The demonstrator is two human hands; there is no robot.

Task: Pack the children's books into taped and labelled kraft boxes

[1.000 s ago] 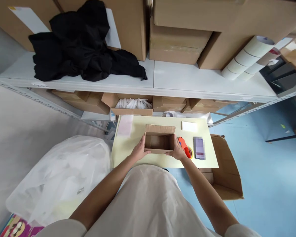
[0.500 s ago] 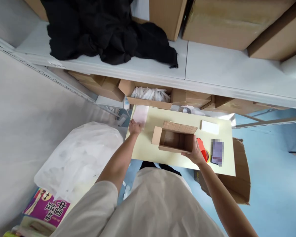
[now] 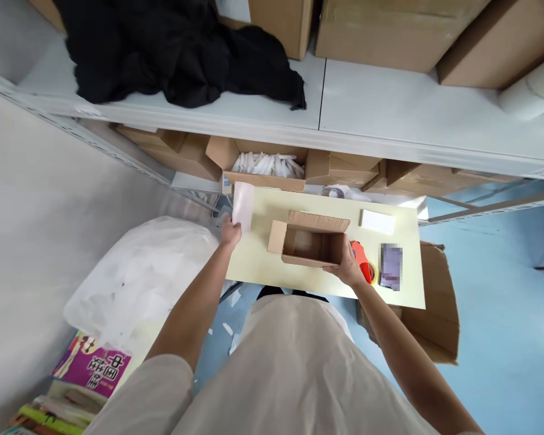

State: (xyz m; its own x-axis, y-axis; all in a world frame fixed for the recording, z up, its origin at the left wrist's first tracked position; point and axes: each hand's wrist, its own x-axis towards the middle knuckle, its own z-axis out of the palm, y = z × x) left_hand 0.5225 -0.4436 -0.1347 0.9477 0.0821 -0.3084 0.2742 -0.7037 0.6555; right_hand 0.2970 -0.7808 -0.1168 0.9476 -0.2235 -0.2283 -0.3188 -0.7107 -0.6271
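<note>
Nearest me, low to the left of the small carton, bulges a white plastic bag. My right hand grips the carton's right end as it sits open on the pale yellow table, one flap out to its left, another along its far side. Just right of it lie a red tape dispenser and a purplish object (pixelated, so I can't name it). Left of the carton, my left hand grasps the near end of a pale pink sheet. Beyond the carton, a box of white pieces sits under a shelf bearing black cloth.
</note>
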